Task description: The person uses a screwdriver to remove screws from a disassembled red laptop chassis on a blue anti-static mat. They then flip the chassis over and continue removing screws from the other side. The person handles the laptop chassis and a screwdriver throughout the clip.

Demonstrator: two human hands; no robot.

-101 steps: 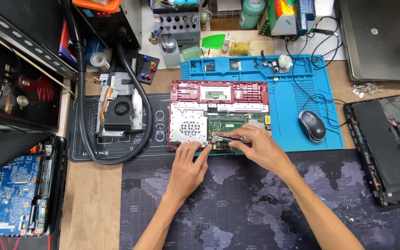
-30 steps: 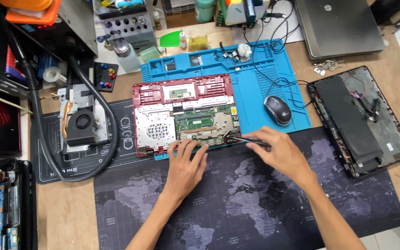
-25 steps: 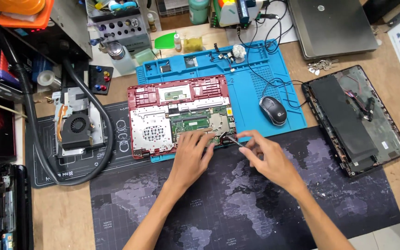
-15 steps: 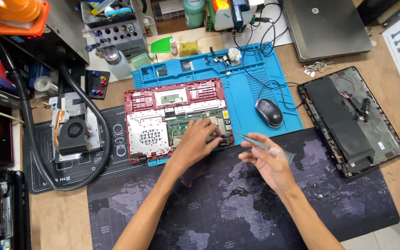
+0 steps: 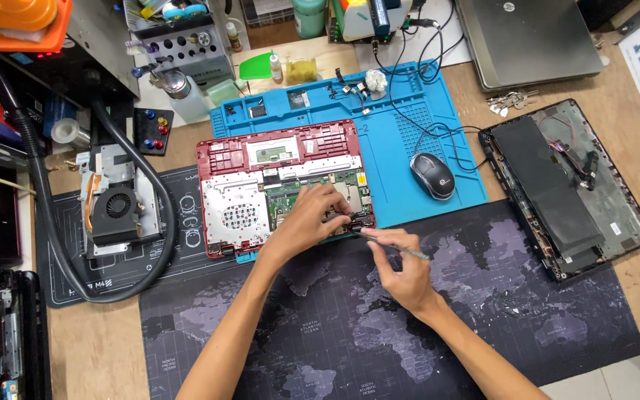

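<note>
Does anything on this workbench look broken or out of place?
Nothing looks spilled or damaged. The red laptop base lies opened with its circuit board bare, half on the blue mat; the left hand presses on it, the right hand holds a thin tool.

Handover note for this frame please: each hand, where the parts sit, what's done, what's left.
Left hand: fingers pressed on the green board at the lower right corner of the opened red laptop base.
Right hand: pinching slim tweezers, tip at that same corner.
Base lies half on the blue mat, half on the dark map-print mat.
Done: bottom cover off; black cover panel lies at right, fan unit at left.
Left: board remains seated in the base.
</note>
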